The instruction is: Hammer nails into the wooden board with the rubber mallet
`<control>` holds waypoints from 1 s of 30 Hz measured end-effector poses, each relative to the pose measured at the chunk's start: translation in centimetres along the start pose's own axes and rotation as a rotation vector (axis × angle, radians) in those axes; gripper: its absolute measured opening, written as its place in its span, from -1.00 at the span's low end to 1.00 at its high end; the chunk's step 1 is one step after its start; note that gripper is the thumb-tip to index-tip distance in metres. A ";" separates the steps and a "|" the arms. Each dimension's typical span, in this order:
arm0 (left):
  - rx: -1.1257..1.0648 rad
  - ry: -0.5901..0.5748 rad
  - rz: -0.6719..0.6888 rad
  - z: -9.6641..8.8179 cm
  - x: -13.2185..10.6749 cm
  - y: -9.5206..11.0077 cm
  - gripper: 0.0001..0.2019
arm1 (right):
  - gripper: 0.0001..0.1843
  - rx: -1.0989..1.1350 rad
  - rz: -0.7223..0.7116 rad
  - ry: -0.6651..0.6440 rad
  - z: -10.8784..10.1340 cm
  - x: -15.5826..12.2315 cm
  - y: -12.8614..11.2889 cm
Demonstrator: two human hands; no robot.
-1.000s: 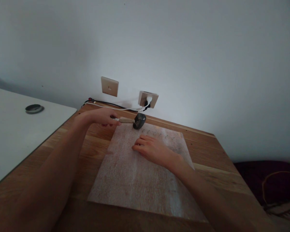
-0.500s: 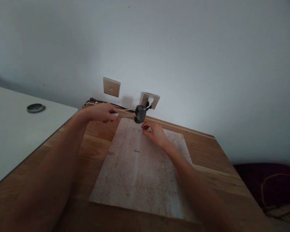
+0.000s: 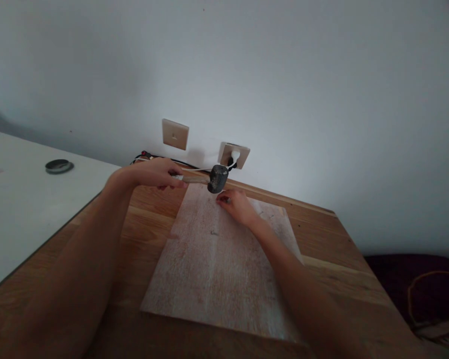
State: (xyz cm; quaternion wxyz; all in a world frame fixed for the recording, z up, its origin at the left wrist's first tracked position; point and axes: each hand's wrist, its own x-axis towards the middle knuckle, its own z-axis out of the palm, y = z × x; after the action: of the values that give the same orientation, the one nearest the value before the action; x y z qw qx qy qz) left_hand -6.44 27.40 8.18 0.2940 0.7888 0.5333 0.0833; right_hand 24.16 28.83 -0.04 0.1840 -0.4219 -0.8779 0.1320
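My left hand (image 3: pixel 160 173) is wrapped around the pale wooden handle of a mallet (image 3: pixel 217 179) with a scuffed black head. The mallet head hangs just above and beside the fingertips of my right hand (image 3: pixel 238 205). Those right fingers are pinched together near the far edge of a whitish wooden board (image 3: pixel 209 279); what they hold is hidden. On the board's middle lies a small dark nail-like piece (image 3: pixel 214 233). More tiny dark bits (image 3: pixel 266 215) lie right of my right hand.
The board lies on a brown wooden table (image 3: pixel 322 239) against a white wall. Behind are a wall plate (image 3: pixel 175 134) and a socket (image 3: pixel 235 155) with a plug and cables. A white surface (image 3: pixel 18 209) at left carries a small round dish (image 3: pixel 58 166). Dark purple fabric (image 3: pixel 426 279) is at right.
The mallet head has tilted slightly and come a little lower. My right fingertips have drawn closer together and shifted slightly left.
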 end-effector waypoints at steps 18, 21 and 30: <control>-0.007 -0.091 0.117 1.7 1.5 0.5 -0.62 | -0.22 -0.029 0.057 0.183 -1.3 -3.3 0.5; -0.001 -0.075 0.093 1.8 1.4 0.7 -0.63 | -0.43 0.028 0.023 0.277 -2.1 -4.3 -0.8; -0.021 -0.064 0.023 1.1 0.8 0.1 -0.62 | -0.72 -0.077 -0.274 -0.320 -2.8 -6.2 -6.0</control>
State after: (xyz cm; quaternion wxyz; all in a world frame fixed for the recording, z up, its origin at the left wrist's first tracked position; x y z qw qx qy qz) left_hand -5.52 27.62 7.21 0.3183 0.7940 0.5136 0.0671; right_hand 24.81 20.54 3.52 0.0424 -0.2791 -0.9495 0.1372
